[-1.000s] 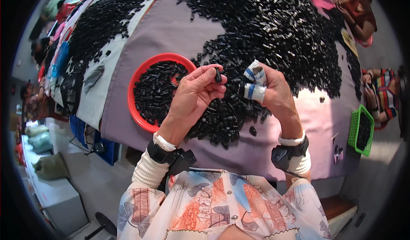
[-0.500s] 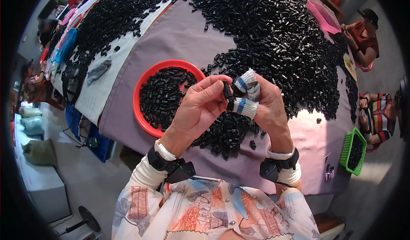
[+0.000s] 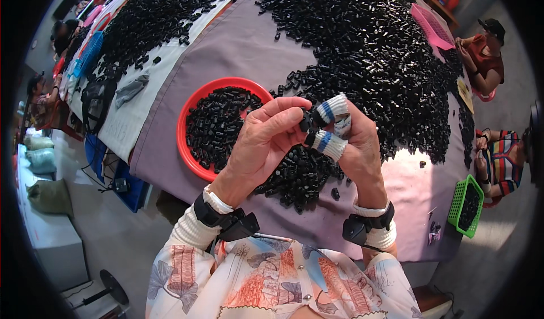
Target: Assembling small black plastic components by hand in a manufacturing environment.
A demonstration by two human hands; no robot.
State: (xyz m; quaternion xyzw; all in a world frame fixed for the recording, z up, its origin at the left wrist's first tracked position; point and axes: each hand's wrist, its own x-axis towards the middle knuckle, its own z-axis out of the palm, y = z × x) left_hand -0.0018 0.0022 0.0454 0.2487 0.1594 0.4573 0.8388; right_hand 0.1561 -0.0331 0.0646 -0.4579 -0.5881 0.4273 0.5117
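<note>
Above the near part of the cloth-covered table, my left hand point(image 3: 258, 137) pinches a small black cylindrical plastic piece point(image 3: 305, 121) between thumb and fingers. My right hand point(image 3: 361, 143) meets it from the other side, its fingers bent around the piece. White knitted finger covers point(image 3: 333, 108) with blue stripes and dark tips sit on two right fingers. What else the right fingers hold, if anything, is hidden. Below both hands lies a small heap of similar black pieces point(image 3: 300, 177). A round red basin point(image 3: 182, 132) filled with more of them stands left of my left hand.
A large spread of black pieces point(image 3: 368, 52) covers the far and right table. Another pile point(image 3: 153, 21) lies far left, near a grey cloth point(image 3: 131, 90). A green basket point(image 3: 479, 205) stands at the right edge, a pink one point(image 3: 430, 27) farther back. Other people sit around the table.
The black piece has turned and shifted slightly right, closer against my right fingertips. Both hands stay nearly in the same place.
</note>
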